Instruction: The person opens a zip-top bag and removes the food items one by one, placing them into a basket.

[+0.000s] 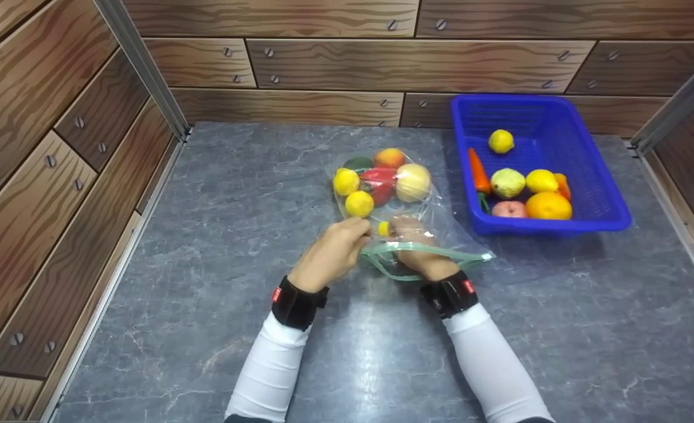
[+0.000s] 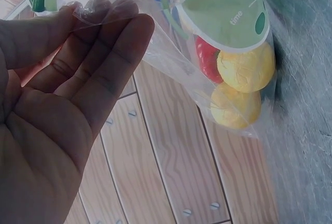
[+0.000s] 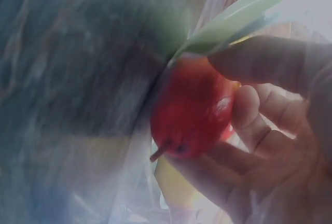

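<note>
A clear zip bag (image 1: 447, 226) with a green-edged mouth lies on the grey table, its mouth facing me. Inside are two yellow lemons (image 1: 359, 204), a red pepper (image 1: 380, 183), a pale yellow round fruit (image 1: 413, 183), an orange-red fruit (image 1: 389, 157) and something dark green (image 1: 359, 164). My left hand (image 1: 330, 251) pinches the bag's plastic at the left of the mouth, between thumb and fingertips. Through the mouth reaches my right hand (image 1: 414, 238), inside the bag. In the right wrist view its fingers and thumb grip a red fruit (image 3: 192, 110) with a short stem.
To the right of the bag stands a blue basket (image 1: 608, 200). It holds a carrot (image 1: 478, 170), lemons (image 1: 501, 141), an orange (image 1: 549, 206), a pink fruit (image 1: 509, 209) and a bumpy green fruit (image 1: 508, 183). Wood-patterned walls (image 1: 323, 64) enclose the table's back and sides.
</note>
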The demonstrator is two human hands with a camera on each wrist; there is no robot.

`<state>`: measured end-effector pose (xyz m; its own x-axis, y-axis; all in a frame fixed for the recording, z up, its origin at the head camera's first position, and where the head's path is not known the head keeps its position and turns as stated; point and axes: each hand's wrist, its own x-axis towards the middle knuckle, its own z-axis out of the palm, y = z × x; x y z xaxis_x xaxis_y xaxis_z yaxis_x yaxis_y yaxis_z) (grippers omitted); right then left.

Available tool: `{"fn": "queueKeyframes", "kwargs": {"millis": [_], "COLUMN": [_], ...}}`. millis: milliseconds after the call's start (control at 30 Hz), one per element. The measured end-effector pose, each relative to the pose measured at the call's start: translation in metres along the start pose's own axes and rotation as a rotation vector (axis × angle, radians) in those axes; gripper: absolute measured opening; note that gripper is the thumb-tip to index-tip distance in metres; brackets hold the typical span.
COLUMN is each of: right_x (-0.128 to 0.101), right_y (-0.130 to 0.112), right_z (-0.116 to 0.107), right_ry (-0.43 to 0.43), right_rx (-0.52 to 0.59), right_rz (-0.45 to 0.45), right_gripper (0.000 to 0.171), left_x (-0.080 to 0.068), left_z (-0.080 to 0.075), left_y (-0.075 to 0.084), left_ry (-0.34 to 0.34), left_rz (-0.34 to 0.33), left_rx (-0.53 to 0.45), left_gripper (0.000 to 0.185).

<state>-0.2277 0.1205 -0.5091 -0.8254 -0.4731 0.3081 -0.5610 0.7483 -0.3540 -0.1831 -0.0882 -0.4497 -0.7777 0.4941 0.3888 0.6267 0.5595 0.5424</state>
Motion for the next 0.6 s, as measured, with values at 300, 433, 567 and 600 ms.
{"fn": "queueKeyframes", "kwargs": {"millis": [300, 433, 567, 600], "right_x": [-0.004, -0.006, -0.005, -0.006], "right_y": [0.000, -0.004, -0.010, -0.012], "right_z": [-0.014, -0.025, -0.036, -0.038], "right_ry": [-0.104, -0.185, -0.283, -0.298], "right_rx": [0.177, 0.238, 0.143, 0.120], "right_rz": [0.135, 0.241, 0.230, 0.216], "right_gripper": [0.022, 0.019, 0.024, 0.026], "left_x": [0.000, 0.000, 0.000, -0.001], "left_z": [0.001, 0.001, 0.000, 0.000], "left_y": [0.000, 0.000, 0.000, -0.001], "left_ry": [0.007, 0.010, 0.014, 0.016], "left_rz": [-0.005, -0.012, -0.008, -0.005], "left_rx": [-0.009, -0.012, -0.015, -0.013], "left_gripper": [0.004, 0.004, 0.005, 0.005]}}
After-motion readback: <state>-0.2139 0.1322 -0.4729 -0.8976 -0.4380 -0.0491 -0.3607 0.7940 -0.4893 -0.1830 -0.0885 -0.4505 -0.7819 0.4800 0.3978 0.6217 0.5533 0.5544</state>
